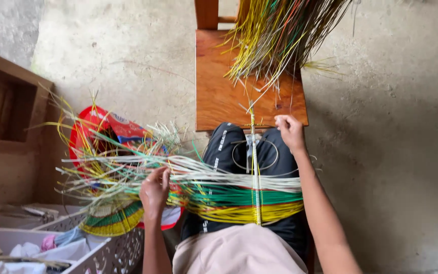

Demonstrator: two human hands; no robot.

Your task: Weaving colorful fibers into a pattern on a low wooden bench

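A woven band of white, green, red and yellow strips (239,195) lies across my lap. Its loose ends fan out to the left. My left hand (154,193) is closed around the bundle of loose strips beside the woven part. My right hand (290,131) is pinched shut near the front edge of the wooden chair (219,96), and seems to grip a thin strip. A pale upright strip (254,167) crosses the band and reaches up toward the chair. A hanging bundle of yellow, green and orange strips (280,35) drapes over the chair seat.
A red basket (89,129) with a coloured packet and more strips stands at the left. White perforated plastic crates (112,251) holding cloths sit at the lower left. A brown wooden cabinet (6,127) is at the far left. The floor is bare concrete.
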